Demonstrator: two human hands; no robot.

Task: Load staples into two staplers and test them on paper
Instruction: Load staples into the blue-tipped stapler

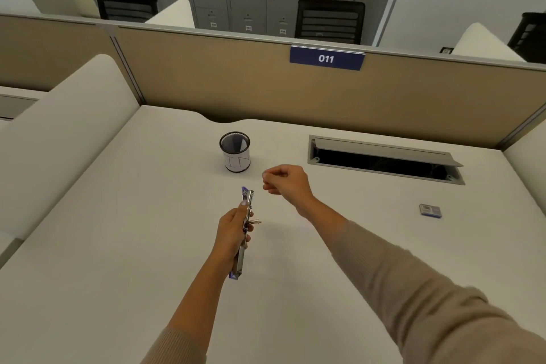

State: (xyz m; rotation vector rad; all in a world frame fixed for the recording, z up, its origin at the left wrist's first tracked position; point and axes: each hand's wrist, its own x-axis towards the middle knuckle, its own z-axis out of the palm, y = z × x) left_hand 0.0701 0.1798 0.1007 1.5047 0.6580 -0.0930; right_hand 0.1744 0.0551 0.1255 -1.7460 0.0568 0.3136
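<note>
My left hand (233, 227) grips a blue and silver stapler (244, 207) that is swung wide open, its metal channel pointing away from me above the desk (118, 245). A little beyond and to the right of it, my right hand (285, 182) hovers with fingers curled and thumb against fingertips; whether it pinches staples is too small to tell. A small blue staple box (430, 211) lies on the desk far to the right. No paper or second stapler is visible.
A black mesh pen cup (235, 151) stands behind the hands. An open cable hatch (384, 161) is sunk in the desk at the back right. A tan partition (236, 80) with a 011 sign (326, 58) closes the far edge.
</note>
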